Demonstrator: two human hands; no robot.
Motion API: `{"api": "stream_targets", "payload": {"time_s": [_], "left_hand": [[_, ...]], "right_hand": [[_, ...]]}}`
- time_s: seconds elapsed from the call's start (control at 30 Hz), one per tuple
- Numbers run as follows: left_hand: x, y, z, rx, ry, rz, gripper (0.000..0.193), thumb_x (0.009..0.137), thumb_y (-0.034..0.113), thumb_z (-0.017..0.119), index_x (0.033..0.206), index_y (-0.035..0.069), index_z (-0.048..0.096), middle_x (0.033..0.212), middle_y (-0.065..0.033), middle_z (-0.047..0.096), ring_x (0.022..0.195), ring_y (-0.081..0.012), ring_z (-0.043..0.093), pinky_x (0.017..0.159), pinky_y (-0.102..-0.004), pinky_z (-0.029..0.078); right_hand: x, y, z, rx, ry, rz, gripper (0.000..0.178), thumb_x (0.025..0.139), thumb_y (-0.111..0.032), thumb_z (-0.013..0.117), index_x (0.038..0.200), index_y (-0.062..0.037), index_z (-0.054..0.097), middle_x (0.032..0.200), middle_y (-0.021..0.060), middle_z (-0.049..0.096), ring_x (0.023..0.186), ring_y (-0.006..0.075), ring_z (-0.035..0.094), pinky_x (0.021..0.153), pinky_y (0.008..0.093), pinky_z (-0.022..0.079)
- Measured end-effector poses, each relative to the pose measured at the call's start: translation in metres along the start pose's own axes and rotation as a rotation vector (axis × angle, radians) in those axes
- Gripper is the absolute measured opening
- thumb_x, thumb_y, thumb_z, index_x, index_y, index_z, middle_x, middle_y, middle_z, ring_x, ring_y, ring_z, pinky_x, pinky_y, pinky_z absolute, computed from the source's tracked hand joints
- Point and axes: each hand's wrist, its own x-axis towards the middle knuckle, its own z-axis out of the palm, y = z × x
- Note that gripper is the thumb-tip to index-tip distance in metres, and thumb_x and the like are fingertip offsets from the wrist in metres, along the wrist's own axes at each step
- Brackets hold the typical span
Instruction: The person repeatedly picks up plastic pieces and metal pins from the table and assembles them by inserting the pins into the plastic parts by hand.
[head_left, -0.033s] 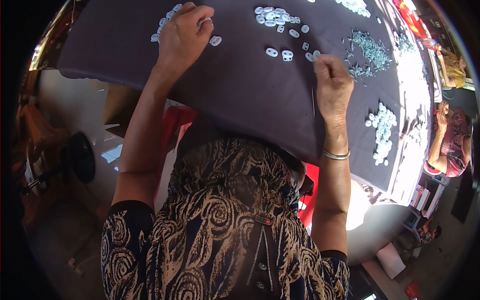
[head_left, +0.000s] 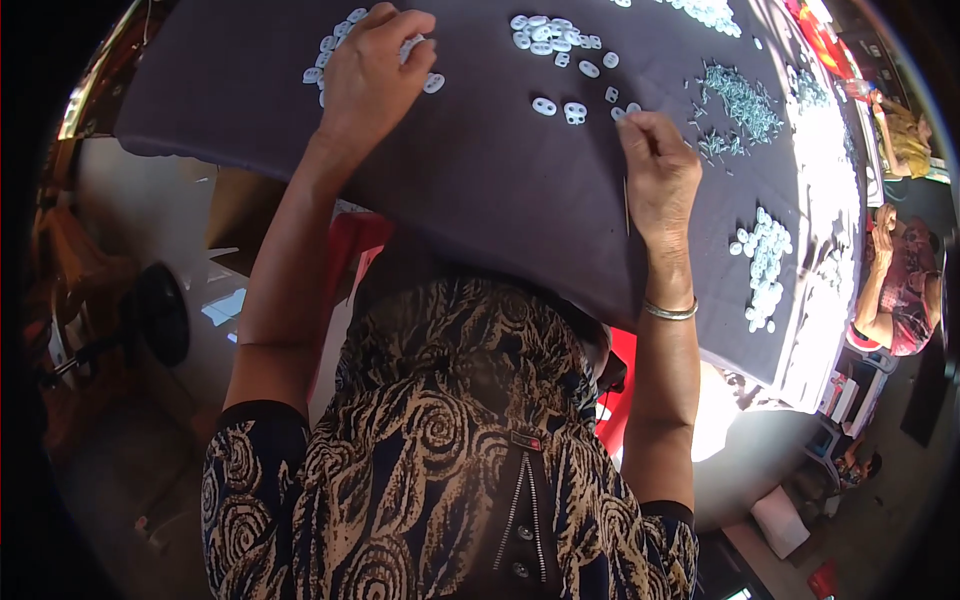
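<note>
My left hand (head_left: 372, 85) is closed, its fingers curled over a cluster of white oval pieces with two holes (head_left: 313, 75). White shows in the gap by its thumb, but I cannot tell whether that piece is held or lies behind. Just right of this hand lies another two-holed oval (head_left: 433, 83). My right hand (head_left: 662, 170), with a bangle (head_left: 670, 312) on its wrist, is closed in a pinch. Its fingertips meet beside a white oval piece (head_left: 633, 108) and partly cover another; what they grip is hidden. Left of them lie an oval (head_left: 544, 106) and a squarish piece (head_left: 575, 113).
A dark cloth (head_left: 480, 180) covers the table. On it are a pile of white ovals (head_left: 545, 35), a heap of small greenish slivers (head_left: 740, 100), more white pieces (head_left: 766, 262) and a thin stick (head_left: 627, 205). At the far right sits another person (head_left: 905, 285).
My right hand has shifted slightly left, its fingertips now nearer the white oval. My left hand has moved a little to the right.
</note>
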Motion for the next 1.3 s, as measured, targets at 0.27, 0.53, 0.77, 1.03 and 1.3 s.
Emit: {"api": "stream_targets", "payload": {"time_s": [0.27, 0.53, 0.77, 1.03, 1.3], "left_hand": [[-0.013, 0.032, 0.022, -0.366, -0.014, 0.008, 0.014, 0.081, 0.001, 0.065, 0.095, 0.004, 0.063, 0.078, -0.0029, 0.057, 0.068, -0.0134, 0.058, 0.059, -0.0251, 0.046], [-0.023, 0.052, 0.03, -0.488, -0.105, 0.026, 0.015, 0.079, 0.002, 0.063, 0.093, 0.007, 0.061, 0.079, -0.0077, 0.057, 0.067, -0.0267, 0.062, 0.06, -0.0344, 0.049], [-0.024, 0.068, 0.037, -0.661, -0.101, 0.091, 0.034, 0.081, -0.002, 0.064, 0.114, 0.006, 0.059, 0.093, -0.0066, 0.062, 0.075, -0.0161, 0.061, 0.062, -0.0268, 0.049], [-0.023, 0.072, 0.042, -0.729, -0.255, 0.08, 0.032, 0.083, 0.0, 0.065, 0.114, 0.005, 0.06, 0.1, -0.0068, 0.065, 0.083, -0.0136, 0.064, 0.072, -0.0249, 0.051], [-0.027, 0.065, 0.045, -0.835, -0.283, -0.039, 0.024, 0.087, 0.003, 0.063, 0.11, 0.003, 0.061, 0.098, -0.0038, 0.065, 0.083, -0.0084, 0.061, 0.071, -0.0219, 0.05]], "right_hand": [[0.014, -0.026, 0.018, -0.441, -0.211, -0.125, 0.015, 0.078, -0.015, 0.072, 0.083, -0.0022, 0.065, 0.079, 0.0091, 0.064, 0.064, 0.0216, 0.064, 0.06, 0.0312, 0.049], [0.017, -0.026, 0.028, -0.487, -0.304, -0.229, 0.012, 0.079, -0.012, 0.069, 0.082, -0.0028, 0.061, 0.077, 0.0083, 0.061, 0.065, 0.0259, 0.062, 0.06, 0.0362, 0.048], [0.01, -0.034, 0.018, -0.335, -0.323, -0.213, 0.011, 0.078, -0.006, 0.068, 0.084, -0.0005, 0.061, 0.078, 0.0096, 0.063, 0.066, 0.0226, 0.064, 0.061, 0.0329, 0.049], [0.008, -0.028, 0.011, -0.056, -0.394, -0.017, 0.005, 0.075, -0.002, 0.067, 0.078, -0.0013, 0.063, 0.07, 0.0084, 0.064, 0.058, 0.015, 0.06, 0.055, 0.0293, 0.047], [0.002, -0.029, -0.002, -0.024, -0.361, 0.082, 0.007, 0.078, -0.001, 0.071, 0.083, -0.001, 0.065, 0.067, -0.0036, 0.057, 0.063, 0.0025, 0.05, 0.057, 0.0199, 0.043]]}}
